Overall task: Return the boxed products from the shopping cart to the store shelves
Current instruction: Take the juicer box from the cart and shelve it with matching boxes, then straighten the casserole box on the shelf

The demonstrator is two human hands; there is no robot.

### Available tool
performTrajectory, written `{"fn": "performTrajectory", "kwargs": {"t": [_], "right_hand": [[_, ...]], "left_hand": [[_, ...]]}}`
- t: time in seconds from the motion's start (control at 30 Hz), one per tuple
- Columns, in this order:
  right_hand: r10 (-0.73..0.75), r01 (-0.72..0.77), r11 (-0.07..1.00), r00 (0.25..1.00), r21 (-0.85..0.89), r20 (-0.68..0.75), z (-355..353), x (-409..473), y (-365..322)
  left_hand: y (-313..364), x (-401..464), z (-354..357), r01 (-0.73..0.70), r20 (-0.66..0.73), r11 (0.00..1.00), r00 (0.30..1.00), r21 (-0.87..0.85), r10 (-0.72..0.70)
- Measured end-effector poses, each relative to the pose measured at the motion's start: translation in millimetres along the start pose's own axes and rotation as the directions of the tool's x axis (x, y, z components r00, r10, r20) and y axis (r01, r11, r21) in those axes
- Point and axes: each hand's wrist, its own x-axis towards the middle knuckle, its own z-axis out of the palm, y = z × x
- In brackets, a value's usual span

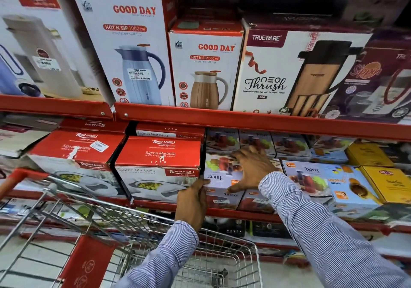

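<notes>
A pale Juicer box (pixel 219 172) lies on top of other Juicer boxes on the middle red shelf (pixel 244 123), its label upside down. My left hand (pixel 193 201) grips its front left corner. My right hand (pixel 251 167) lies flat on its top right side, fingers spread. The wire shopping cart (pixel 124 225) with red handle and trim stands below my arms; the part of its basket in view holds no boxes.
Red Rishabh Sigma Marbella casserole boxes (pixel 159 165) stand just left of the Juicer box. More Juicer boxes (pixel 311 176) and yellow boxes (pixel 387 183) lie to the right. Good Day jug boxes (pixel 206 69) and a Trueware box (pixel 295 74) fill the shelf above.
</notes>
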Motion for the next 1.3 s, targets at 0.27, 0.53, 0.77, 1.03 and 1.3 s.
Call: {"fn": "performTrajectory", "kwargs": {"t": [0.27, 0.53, 0.77, 1.03, 1.3], "right_hand": [[0.134, -0.010, 0.915, 0.950, 0.404, -0.281, 16.2, -32.7, -38.9], [0.388, -0.003, 0.262, 0.916, 0.965, -0.102, 33.0, -43.7, -136.1], [0.423, -0.063, 0.189, 0.906, 0.980, -0.024, 26.0, -31.3, -168.5], [0.490, -0.078, 0.133, 0.872, 0.988, 0.003, 18.3, -36.1, -180.5], [0.511, -0.095, 0.129, 0.860, 0.987, 0.016, 23.5, -37.6, -185.9]], "left_hand": [[-18.2, -21.1, -48.4, -0.009, -0.154, 0.993, 0.988, -0.121, -0.010], [-87.8, -25.6, -141.8, 0.213, -0.217, 0.974, 0.950, -0.079, -0.226], [-95.7, -11.8, -157.0, 0.187, 0.000, 0.975, 0.982, -0.123, -0.189], [-104.4, -7.3, -166.5, 0.220, 0.068, 0.951, 0.975, -0.219, -0.210], [-111.1, -5.2, -169.8, 0.213, 0.103, 0.955, 0.975, -0.208, -0.195]]}}
